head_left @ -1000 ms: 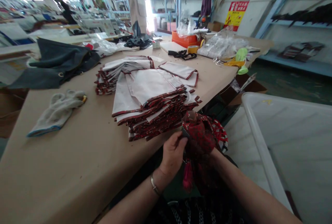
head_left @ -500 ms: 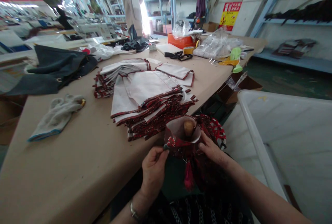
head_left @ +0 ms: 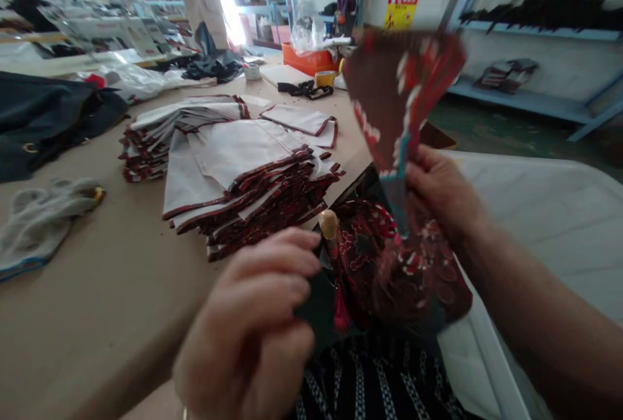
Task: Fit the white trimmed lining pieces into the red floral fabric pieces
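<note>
My right hand grips a dark red patterned fabric piece, raised over the table's right edge and blurred at its top. Loose and half curled, my left hand holds nothing, its thumb apart from the fingers. Just beyond its fingertips stands a rounded wooden knob, bare on top. Around and below the knob is more dark red patterned cloth, with a red tassel hanging down. A stack of folded pieces, white inside with dark red edges, lies on the table to the left.
A grey work glove lies on the brown-covered table. Dark cloth is at the far left. An orange box and yellow tape sit at the back. A large white bin stands at my right.
The patterned piece has come off the wooden knob and been lifted up and right in my right hand. My left hand has let go of its edge. The view has shifted right.
</note>
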`<state>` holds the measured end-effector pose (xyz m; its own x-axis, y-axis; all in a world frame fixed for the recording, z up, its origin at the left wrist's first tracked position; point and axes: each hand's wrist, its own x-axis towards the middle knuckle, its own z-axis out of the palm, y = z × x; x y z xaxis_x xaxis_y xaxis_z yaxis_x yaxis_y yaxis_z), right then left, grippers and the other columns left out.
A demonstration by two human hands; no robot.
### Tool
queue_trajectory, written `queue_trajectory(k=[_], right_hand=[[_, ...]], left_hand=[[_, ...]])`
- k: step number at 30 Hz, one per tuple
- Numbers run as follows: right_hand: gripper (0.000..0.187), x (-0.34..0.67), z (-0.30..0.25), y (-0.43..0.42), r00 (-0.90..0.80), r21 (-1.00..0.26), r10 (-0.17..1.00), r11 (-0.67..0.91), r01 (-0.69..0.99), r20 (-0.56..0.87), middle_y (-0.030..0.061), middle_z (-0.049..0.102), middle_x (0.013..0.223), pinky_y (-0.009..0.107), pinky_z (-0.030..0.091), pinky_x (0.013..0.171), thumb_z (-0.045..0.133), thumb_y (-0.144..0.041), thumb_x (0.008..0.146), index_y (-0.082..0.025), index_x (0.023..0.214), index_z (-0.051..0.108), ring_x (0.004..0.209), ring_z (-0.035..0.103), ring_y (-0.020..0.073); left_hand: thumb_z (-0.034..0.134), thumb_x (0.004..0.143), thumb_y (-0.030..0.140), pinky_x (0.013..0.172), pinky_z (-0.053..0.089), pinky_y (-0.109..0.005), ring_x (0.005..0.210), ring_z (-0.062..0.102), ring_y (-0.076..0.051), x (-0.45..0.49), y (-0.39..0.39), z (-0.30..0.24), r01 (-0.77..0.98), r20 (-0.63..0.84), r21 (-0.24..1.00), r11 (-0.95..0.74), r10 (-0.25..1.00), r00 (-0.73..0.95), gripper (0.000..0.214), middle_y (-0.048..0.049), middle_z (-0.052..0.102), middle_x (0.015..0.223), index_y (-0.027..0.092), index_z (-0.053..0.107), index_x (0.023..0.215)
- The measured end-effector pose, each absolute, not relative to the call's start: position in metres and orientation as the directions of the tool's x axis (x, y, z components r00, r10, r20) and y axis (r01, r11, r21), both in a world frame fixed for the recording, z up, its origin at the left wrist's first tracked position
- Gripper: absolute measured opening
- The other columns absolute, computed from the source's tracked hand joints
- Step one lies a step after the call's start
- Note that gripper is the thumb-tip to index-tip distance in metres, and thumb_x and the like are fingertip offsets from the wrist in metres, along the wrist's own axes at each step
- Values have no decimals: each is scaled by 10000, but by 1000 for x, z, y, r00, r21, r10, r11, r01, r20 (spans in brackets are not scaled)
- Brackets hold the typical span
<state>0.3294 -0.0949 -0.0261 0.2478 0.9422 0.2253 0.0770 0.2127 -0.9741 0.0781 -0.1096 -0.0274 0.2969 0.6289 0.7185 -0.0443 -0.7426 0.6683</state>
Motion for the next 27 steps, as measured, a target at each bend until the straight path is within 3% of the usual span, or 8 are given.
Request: queue_trajectory(k=[2,5,8,12,16,20,23,27], right_hand=[[219,335,-83,-104,298,-946,945,31,322,133,-26,684,794,255,466,660,698,-343,751,-190,900,652,716,608,136],[211,336,-183,-112,379,-776,925,-223,591,23,2,668,788,272,451,669,616,-392,817,-191,879,617,723,595,166],[166,335,-256,-110,424,-611,904,-365,703,-52,47,664,831,309,445,736,587,-342,836,-186,888,610,786,597,204],[222,351,-302,-82,490,-501,871,-442,744,-40,146,582,1219,440,338,967,631,-293,800,-163,980,632,1136,474,316],[560,381,-331,-51,522,-450,851,-489,747,-58,107,363,1488,478,232,1071,694,-352,744,-209,1258,526,1322,311,325],[1056,396,-360,-38,621,-382,742,-667,640,-255,217,114,1566,576,108,1104,664,-571,693,-88,1490,168,1424,99,394],[966,387,-368,-34,585,-384,724,-690,614,-365,265,143,1548,592,93,1105,583,-572,759,-23,1467,222,1428,79,419],[683,362,-350,-37,502,-473,774,-634,613,-387,217,287,1521,552,201,1101,560,-429,809,-93,1382,399,1424,189,361]], left_hand=[[550,889,304,910,548,-450,986,652,-240,81,-129,-47,-93,637,675,-732,515,574,229,-48,702,934,334,603,1109],[588,866,287,918,539,-355,919,672,-217,108,-141,-97,-210,462,727,-654,239,854,202,-86,719,895,252,656,1053],[555,860,274,1053,434,-432,1194,555,-277,149,-134,-169,182,59,821,-542,397,916,334,-148,632,1235,172,624,1170],[511,863,289,1158,216,-534,1444,144,-376,193,-107,-272,703,-303,521,-484,665,682,659,-238,222,1548,27,334,1441],[525,838,298,1158,220,-507,1453,90,-366,216,-86,-338,767,-383,399,-502,669,637,771,-201,121,1582,60,199,1495],[515,828,346,1150,220,-519,1442,146,-382,224,-77,-367,766,-477,395,-507,600,643,794,-205,198,1565,67,195,1499],[489,828,291,1155,188,-522,1436,173,-387,226,-75,-373,764,-457,421,-489,613,645,727,-214,275,1537,56,262,1478],[434,832,181,1148,205,-506,1387,322,-354,230,-72,-367,640,-308,730,-241,720,622,554,-227,460,1420,96,451,1379]])
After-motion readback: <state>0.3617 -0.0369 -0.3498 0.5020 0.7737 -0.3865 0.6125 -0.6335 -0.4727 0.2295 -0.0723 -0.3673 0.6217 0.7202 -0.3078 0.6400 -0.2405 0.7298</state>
